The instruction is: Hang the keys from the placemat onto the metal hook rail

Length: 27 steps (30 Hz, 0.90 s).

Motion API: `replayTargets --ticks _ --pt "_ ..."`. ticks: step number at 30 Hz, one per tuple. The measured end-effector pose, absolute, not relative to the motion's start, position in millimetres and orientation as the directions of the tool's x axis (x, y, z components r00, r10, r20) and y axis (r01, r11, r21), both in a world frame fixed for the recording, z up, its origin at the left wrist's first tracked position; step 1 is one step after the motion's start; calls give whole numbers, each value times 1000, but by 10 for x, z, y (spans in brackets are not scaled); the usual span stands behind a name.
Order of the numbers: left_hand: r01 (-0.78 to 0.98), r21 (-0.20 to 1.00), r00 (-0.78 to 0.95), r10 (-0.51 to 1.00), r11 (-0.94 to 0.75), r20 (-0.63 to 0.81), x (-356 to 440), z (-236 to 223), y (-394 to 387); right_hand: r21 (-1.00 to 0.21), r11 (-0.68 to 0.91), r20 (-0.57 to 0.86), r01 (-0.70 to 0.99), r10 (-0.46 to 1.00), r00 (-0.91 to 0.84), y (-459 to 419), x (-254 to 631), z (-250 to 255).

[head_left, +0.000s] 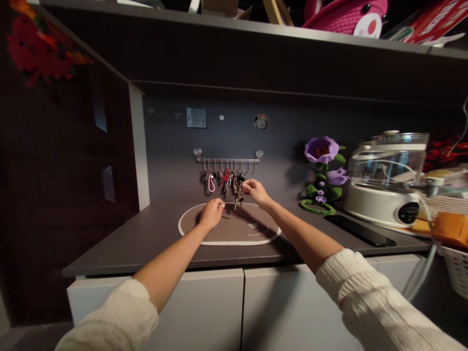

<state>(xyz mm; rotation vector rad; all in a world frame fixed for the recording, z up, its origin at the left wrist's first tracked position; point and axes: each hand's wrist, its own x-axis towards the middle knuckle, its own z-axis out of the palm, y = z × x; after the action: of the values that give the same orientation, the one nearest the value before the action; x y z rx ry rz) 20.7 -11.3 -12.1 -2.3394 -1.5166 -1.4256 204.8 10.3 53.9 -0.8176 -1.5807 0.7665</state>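
Note:
My right hand point(256, 192) pinches a ring of keys point(237, 201), which hangs below the fingertips just in front of the wall. Behind it is a hook rail point(227, 160) held by two suction cups, with several bunches of keys point(225, 179) on its hooks. One bunch has a pink loop point(211, 184), another a red tag. Low over the mat, my left hand point(212, 213) has its fingers curled together; a thin reddish bit shows at the fingertips, too small to name. Under both hands lies a brown oval mat point(219, 236) with a pale rim.
On the right of the counter point(120, 246) stand a purple crocheted flower point(321, 150), a dark phone point(360, 230) and a white appliance with a clear top point(383, 195). A shelf point(226, 29) overhangs the counter. Wall switches point(196, 118) sit above the rail.

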Motion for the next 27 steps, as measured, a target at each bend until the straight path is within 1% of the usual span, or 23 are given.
replayTargets --ticks 6,11,17,27 --pt "716 433 146 725 -547 673 218 -124 -125 -855 508 513 106 858 25 257 2222 843" --pt "679 472 166 744 -563 648 223 -140 -96 -866 483 499 129 852 156 407 2314 1007" --pt "668 473 185 743 -575 643 219 -161 -62 -893 443 449 78 866 223 546 2332 1068" --pt "666 506 134 755 -549 642 219 -157 -65 -918 392 391 61 870 299 698 2236 1109"
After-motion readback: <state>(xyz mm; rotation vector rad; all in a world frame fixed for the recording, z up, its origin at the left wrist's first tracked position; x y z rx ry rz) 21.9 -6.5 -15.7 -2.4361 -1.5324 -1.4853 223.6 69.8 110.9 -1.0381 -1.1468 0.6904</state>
